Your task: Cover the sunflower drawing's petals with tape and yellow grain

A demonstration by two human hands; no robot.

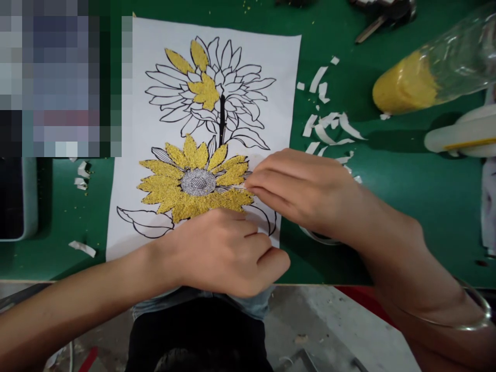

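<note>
A white sheet of paper (263, 57) with printed flower outlines lies on the green table. Grainy yellow material covers most petals of the lower sunflower (163, 191) and a few petals of the upper flower (205, 90). My right hand (306, 181) comes in from the right, its fingers pinched together at the sunflower's right-hand petals. Whatever is between those fingertips is too small to make out. Curled closed, my left hand (236, 253) rests over the sheet's lower edge, just below the sunflower. Its fingertips are hidden, so I cannot see what they hold.
Scraps of white paper (329, 126) are strewn right of the sheet, with others (81, 175) on the left. A clear bottle with yellow grains (406, 85) lies at upper right, above a white nozzle-like object (457, 137). Keys (375, 26) lie at the top.
</note>
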